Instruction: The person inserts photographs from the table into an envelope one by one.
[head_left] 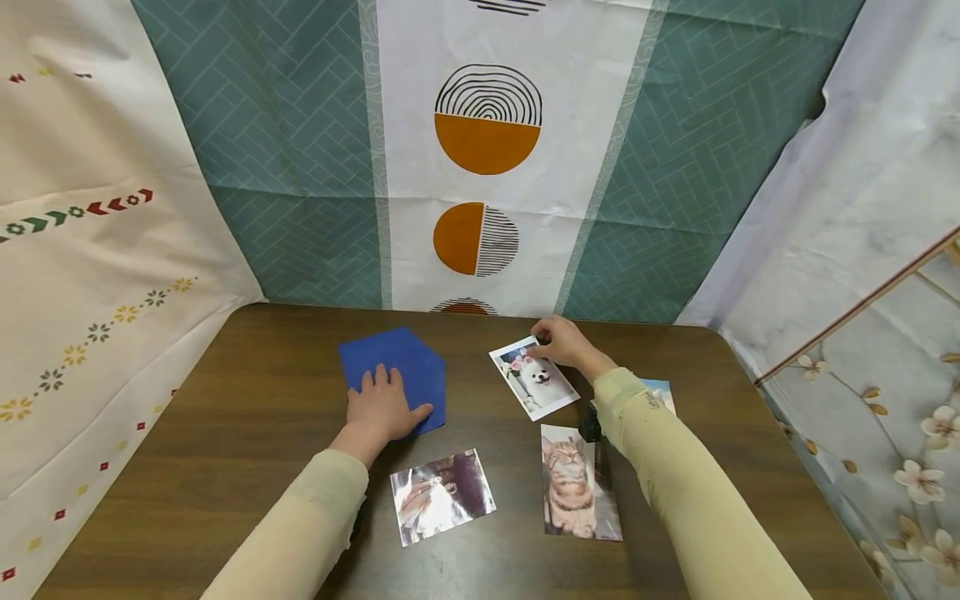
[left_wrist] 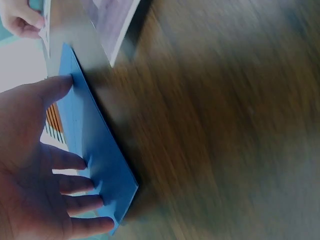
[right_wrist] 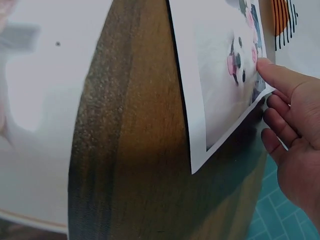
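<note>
My left hand (head_left: pixel 378 408) rests with spread, straight fingers on a flat blue envelope (head_left: pixel 420 371) at the left of the table. In the left wrist view its fingertips touch the blue surface (left_wrist: pixel 100 145). My right hand (head_left: pixel 566 342) pinches the top edge of a white-bordered photo of a white dog (head_left: pixel 540 379). The right wrist view shows the thumb on the picture side of the dog photo (right_wrist: pixel 220 100), the other fingers curled behind its edge. The photo is tilted, with its near part low over the table.
A cat photo (head_left: pixel 570 492) lies below my right forearm, and a shiny, glare-covered photo (head_left: pixel 442 496) lies nearer the middle. Part of a blue-toned photo (head_left: pixel 662 393) shows past the right sleeve. Patterned cloth (head_left: pixel 480 167) hangs behind the wooden table (head_left: pixel 225 433).
</note>
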